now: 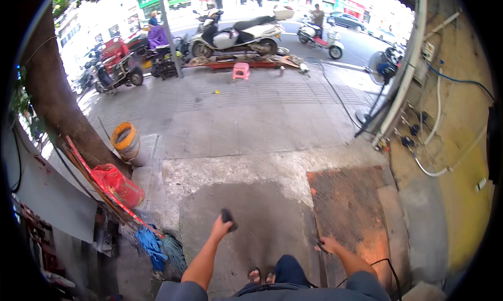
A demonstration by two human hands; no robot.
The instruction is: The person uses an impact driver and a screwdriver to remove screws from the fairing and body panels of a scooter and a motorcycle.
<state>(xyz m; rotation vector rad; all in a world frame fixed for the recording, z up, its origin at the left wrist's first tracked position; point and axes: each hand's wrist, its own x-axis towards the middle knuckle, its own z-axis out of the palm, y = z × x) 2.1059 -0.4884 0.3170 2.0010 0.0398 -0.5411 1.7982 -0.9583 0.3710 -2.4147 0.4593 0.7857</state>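
Observation:
My left hand is raised in front of me over the concrete pavement, shut on a small dark object that I cannot identify. My right hand hangs lower at my right side, beside a rusty metal plate, and grips something thin and dark; a black cable runs behind that forearm. My feet in sandals show below.
A tree trunk, a yellow hose coil, a red bag and blue rags crowd the left. A standing fan, pipes and a yellow wall line the right. Scooters and a pink stool stand ahead.

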